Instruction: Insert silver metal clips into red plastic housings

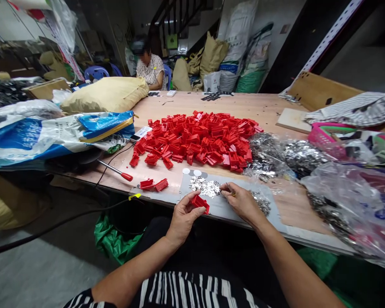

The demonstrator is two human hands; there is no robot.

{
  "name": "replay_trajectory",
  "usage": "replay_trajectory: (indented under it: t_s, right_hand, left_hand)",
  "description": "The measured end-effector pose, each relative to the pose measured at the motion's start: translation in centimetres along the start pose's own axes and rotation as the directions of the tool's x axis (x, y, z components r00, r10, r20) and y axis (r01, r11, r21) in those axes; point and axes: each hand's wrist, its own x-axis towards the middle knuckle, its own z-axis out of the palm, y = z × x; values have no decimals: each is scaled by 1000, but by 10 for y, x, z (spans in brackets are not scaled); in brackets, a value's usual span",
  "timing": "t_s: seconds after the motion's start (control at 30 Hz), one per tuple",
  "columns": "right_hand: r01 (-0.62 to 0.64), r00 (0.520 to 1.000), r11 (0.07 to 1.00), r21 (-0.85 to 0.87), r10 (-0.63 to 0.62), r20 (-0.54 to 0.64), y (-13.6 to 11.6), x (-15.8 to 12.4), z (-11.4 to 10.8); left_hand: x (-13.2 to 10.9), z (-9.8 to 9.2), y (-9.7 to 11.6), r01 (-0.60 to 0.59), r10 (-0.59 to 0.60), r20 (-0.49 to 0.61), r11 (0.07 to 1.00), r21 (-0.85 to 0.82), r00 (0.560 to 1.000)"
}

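Note:
My left hand (183, 216) pinches a small red plastic part (200, 202) at the table's near edge. My right hand (240, 201) is closed on a thin tool like tweezers (229, 188), its tip near a little heap of shiny metal pieces (206, 187) on a grey sheet (221, 205). A large pile of the same red parts (199, 139) lies in the middle of the wooden table (263, 109). Two loose red parts (154, 185) lie to the left of my hands.
Clear bags of metal pieces (276, 156) crowd the right side. A red-handled tool (115, 170), a blue-white sack (54, 134) and a yellow sack (105, 94) lie left. Another person (150, 68) sits at the far end. A green bag (115, 244) hangs below the edge.

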Motion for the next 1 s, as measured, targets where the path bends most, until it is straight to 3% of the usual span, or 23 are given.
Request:
replay_trajectory:
  t_s: [0.37,0.63,0.77,1.0]
  right_hand:
    - [-17,999,999,-51,16,-35,0,-6,-5]
    - [-49,998,955,294,32,62,7,-10,-5]
    - [47,994,917,395,-83,73,-10,-26,-6]
    - [314,947,925,212,-322,2,-35,-45,-7]
  left_hand:
    - [2,1,-4,17,-17,-4,1000,7,1000]
    - [5,4,0,22,-22,10,1000,-4,1000]
    - [6,8,6,42,-41,33,998,-46,999]
    - [6,13,13,83,-78,45,991,-107,996]
